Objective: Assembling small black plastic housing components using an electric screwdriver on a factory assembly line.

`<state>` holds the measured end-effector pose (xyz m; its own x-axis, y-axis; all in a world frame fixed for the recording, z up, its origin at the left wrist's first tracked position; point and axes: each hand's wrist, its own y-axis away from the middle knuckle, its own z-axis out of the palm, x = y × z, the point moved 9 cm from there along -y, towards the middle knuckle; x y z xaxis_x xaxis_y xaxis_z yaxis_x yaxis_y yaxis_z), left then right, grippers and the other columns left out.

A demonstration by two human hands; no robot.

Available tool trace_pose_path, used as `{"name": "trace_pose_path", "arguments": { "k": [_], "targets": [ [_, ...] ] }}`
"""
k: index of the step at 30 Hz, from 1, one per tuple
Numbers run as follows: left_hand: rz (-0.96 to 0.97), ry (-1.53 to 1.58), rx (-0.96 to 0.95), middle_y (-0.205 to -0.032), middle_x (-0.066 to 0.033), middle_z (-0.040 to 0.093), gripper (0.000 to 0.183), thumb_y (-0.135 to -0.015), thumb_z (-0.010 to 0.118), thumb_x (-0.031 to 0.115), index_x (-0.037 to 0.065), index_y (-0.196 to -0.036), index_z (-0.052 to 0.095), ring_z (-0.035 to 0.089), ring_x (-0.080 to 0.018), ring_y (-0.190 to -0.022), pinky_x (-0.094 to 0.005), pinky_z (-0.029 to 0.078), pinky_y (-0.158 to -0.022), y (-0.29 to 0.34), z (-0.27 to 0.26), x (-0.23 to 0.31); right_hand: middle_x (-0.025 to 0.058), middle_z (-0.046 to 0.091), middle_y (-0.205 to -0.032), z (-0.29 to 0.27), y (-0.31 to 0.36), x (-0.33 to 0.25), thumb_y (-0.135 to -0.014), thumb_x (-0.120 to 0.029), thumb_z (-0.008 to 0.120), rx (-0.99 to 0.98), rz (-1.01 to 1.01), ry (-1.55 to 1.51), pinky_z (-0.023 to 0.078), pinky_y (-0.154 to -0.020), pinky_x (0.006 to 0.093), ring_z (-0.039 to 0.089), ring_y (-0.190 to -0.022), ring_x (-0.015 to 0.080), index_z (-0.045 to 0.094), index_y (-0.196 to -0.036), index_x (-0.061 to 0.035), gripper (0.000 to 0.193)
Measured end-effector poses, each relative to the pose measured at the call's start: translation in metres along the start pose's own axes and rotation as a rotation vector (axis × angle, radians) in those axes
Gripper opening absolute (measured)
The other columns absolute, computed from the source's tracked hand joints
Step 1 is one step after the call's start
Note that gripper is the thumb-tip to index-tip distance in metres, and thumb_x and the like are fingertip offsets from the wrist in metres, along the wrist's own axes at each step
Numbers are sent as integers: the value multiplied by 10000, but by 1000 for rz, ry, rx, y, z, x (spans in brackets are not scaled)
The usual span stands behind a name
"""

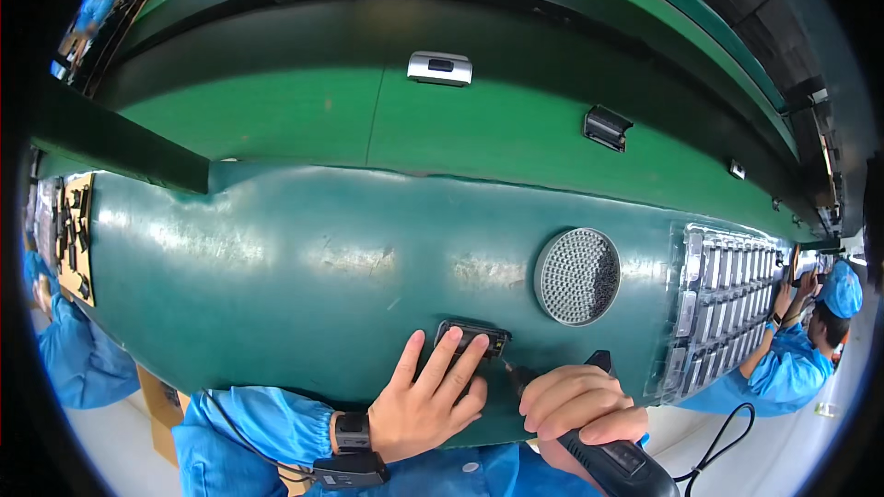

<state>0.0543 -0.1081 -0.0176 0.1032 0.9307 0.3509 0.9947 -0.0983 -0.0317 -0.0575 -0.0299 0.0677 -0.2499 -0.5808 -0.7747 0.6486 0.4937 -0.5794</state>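
Note:
My left hand (425, 398) lies with spread, outstretched fingers across a small black plastic housing (472, 339) on the green work mat. The fingertips press on its top and cover much of it. An electric screwdriver (615, 462) with a black body fills my right hand (582, 405), whose fingers wrap round it. Its thin bit points toward the right end of the housing. Whether the bit touches the housing I cannot tell. Beyond my right hand, a round grey dish (545, 290) holds many small metal pieces, heaped on its right side.
To the right stands a clear plastic tray (679, 336) of rectangular parts. A green belt (276, 120) behind the mat carries a silver-and-black housing (440, 68) and a black open one (608, 128). Co-workers in blue sit at both sides. A black cable (727, 433) loops at the lower right.

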Motion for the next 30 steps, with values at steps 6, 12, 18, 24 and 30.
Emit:
{"name": "trace_pose_path", "arguments": {
  "k": [6,12,18,24,30],
  "targets": [
    [13,-37,-1,-1538,-168,498,466,-817,736,501,175,-1102,564,435,-432,-1430,-654,329,-1143,-2,-2,1,146,650,-735,-4,1,11,-980,-564,579,-35,30,41,553,-472,410,639,-543,269,509,-1044,-49,524],
    [-4,29,13,-1512,-168,532,190,-935,586,296,162,-1068,566,495,-391,-1396,-625,394,-1103,-6,-8,-3,142,650,-727,-2,2,17,-969,-551,600,-31,59,71,553,-473,409,637,-532,268,514,-1020,-53,508],
    [-5,29,41,-1508,-175,535,197,-940,579,288,159,-1088,557,494,-395,-1398,-621,404,-1096,0,-9,-5,130,648,-701,5,0,18,-922,-290,660,-4,77,53,556,-473,409,632,-516,264,537,-958,-33,288],
    [32,-64,4,-1497,-149,550,391,-874,685,484,171,-1083,579,473,-414,-1410,-629,359,-1140,-4,-6,-2,122,639,-671,-2,1,28,-892,-6,697,69,74,-55,532,-443,388,612,-491,248,553,-931,-8,149],
    [6,-1,63,-1470,-165,564,312,-885,657,381,146,-1076,584,512,-400,-1367,-619,409,-1086,-7,-13,1,123,635,-688,4,7,22,-948,-558,625,27,14,23,533,-480,387,619,-518,250,537,-963,-34,531]
  ]
}}
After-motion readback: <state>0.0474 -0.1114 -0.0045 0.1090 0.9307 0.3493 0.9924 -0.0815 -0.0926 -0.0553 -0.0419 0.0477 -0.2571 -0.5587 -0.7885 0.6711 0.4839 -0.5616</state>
